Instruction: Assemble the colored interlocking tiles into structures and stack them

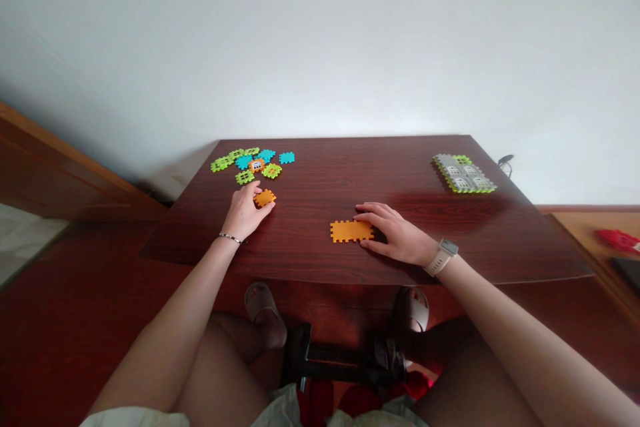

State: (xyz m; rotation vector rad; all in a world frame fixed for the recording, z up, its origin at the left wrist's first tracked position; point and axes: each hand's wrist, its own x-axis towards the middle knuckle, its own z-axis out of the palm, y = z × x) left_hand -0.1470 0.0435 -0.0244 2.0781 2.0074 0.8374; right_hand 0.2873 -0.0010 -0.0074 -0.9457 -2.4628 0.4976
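My left hand point(244, 212) rests on the dark wooden table point(320, 260), its fingers closed on a small orange toothed tile point(265, 197). My right hand point(397, 232) lies flat with fingers stretched out, its fingertips touching the right edge of a longer orange panel point(350, 231) made of joined tiles. Just beyond my left hand lies a pile of loose tiles point(253, 163) in green, blue and orange.
A flat grey panel with window pieces and a green rim point(464, 174) lies at the table's far right. A white wall stands behind the table. A red object point(617, 239) lies on a lighter surface at the right edge. My knees and sandalled feet show below the table.
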